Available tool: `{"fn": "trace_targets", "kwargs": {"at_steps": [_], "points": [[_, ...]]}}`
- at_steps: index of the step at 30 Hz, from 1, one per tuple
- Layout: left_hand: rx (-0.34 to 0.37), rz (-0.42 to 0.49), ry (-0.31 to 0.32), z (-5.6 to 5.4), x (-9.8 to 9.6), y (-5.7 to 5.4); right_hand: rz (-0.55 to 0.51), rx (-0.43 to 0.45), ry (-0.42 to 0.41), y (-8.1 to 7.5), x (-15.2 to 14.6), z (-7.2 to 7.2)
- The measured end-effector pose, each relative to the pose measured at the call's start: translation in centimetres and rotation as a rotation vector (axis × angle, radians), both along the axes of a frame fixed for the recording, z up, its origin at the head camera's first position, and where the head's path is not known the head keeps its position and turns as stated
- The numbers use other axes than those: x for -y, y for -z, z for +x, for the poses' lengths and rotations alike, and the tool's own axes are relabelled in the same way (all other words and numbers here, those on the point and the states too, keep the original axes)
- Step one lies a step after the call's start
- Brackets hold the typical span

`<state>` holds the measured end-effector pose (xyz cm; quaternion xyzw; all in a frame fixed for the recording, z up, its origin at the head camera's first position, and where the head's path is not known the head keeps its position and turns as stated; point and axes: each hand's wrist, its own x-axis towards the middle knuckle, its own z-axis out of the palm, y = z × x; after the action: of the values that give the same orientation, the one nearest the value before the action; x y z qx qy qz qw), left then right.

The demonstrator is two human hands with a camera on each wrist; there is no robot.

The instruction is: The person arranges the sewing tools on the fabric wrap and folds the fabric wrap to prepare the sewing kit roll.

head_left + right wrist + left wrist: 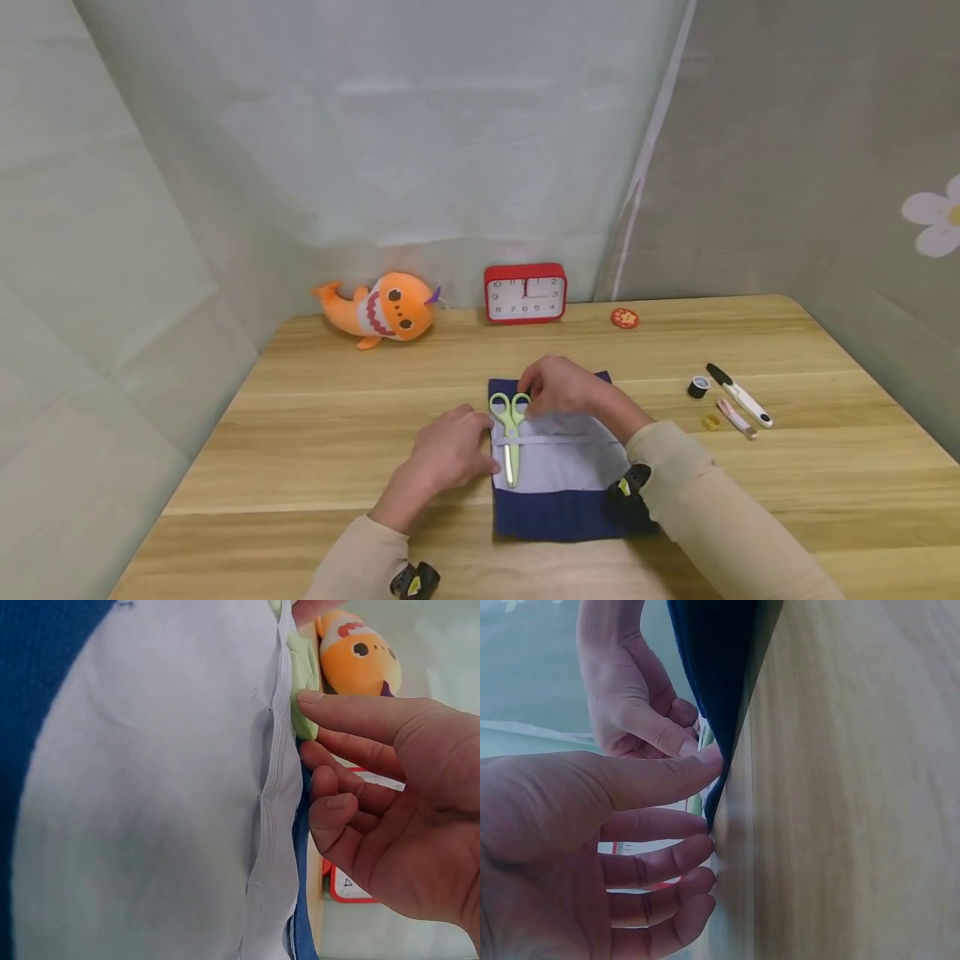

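A pair of light green scissors lies on a navy cloth with a pale grey inner panel, tucked under a white elastic band, blades toward the person. My right hand pinches one handle loop of the scissors between thumb and forefinger; the right wrist view shows the thumb on the green handle. At the cloth's left edge, my left hand touches the border with thumb and fingertips spread apart. From the left wrist, the fingers of the left hand look fairly straight against that edge.
To the right lie a black thread spool, a yellow ring-shaped item, a pink-and-white strip-like item and a white-and-black pen-like tool. Along the back sit an orange shark plush, a red clock and a red disc.
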<state>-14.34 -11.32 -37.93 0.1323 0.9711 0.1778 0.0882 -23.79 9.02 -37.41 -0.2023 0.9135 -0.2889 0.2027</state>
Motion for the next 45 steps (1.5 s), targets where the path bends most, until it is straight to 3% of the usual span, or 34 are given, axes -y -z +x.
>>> {"fn": "trace_targets", "kwargs": {"at_steps": [26, 33, 41, 45], "points": [[0.0, -0.025, 0.02, -0.2, -0.1, -0.3, -0.015, -0.006, -0.034, -0.1, 0.0, 0.3], [-0.042, -0.039, 0.045, -0.1, -0.4, -0.1, -0.023, -0.033, -0.021, -0.2, -0.6, 0.4], [-0.103, -0.054, 0.03, 0.0, -1.3, -0.9, -0.125, -0.162, 0.112, -0.7, -4.4, 0.2], [-0.133, -0.024, 0.07, -0.3, -2.3, -0.8, -0.171, -0.191, 0.199, -0.7, -7.2, 0.3]]}}
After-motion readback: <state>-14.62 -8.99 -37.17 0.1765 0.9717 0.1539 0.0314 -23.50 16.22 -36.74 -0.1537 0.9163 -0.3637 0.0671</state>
